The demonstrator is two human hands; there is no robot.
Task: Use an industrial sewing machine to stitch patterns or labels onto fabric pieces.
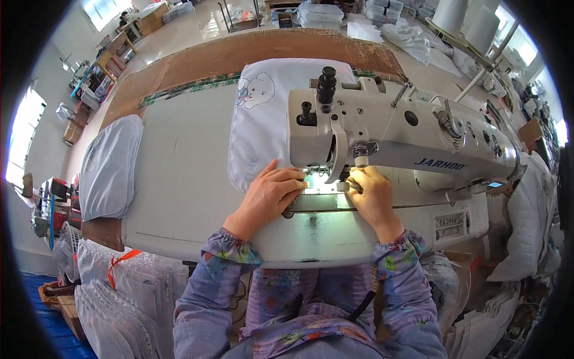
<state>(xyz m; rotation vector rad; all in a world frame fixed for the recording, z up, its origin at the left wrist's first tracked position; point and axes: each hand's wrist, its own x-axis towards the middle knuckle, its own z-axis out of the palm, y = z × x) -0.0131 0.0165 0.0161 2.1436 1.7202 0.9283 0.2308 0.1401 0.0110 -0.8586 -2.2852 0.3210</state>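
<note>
A pale sewing machine stands on the worktable, its lamp lighting the needle area. Under its head lies a white fabric piece with rounded corners and a printed cartoon animal. My left hand rests on the near edge of this fabric, fingers stretched towards the lit needle plate. Close to the presser foot, on the right side of the needle, my right hand is closed with curled fingers. A small dark thing shows at its fingertips, too hidden to name.
A stack of white fabric pieces lies at the table's left edge. More white stacks hang or stand below it. Thread cones stand at the far right. A brown board borders the table's far side.
</note>
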